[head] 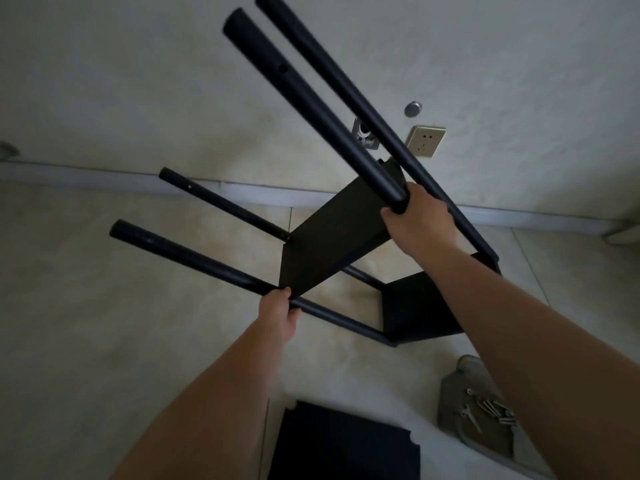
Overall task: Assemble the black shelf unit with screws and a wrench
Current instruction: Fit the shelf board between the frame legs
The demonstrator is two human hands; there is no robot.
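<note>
Frame ctr: left hand [278, 311] and right hand [420, 220] each grip a pole of tilted shelf unit [332, 233]; screws [498, 412] lower right.

Dim, flat light is washing out the pale beige tiled floor [104, 341], casting only faint shadows. Motion blur is softening the long black metal tubes [311, 91], and wide-angle distortion is bending the grey baseboard [86, 173] near the edges.

The floor [104, 341] is of pale tiles. A black panel [343, 445] lies near, and a grey tray [460, 427] with screws [498, 412] lies right.
</note>
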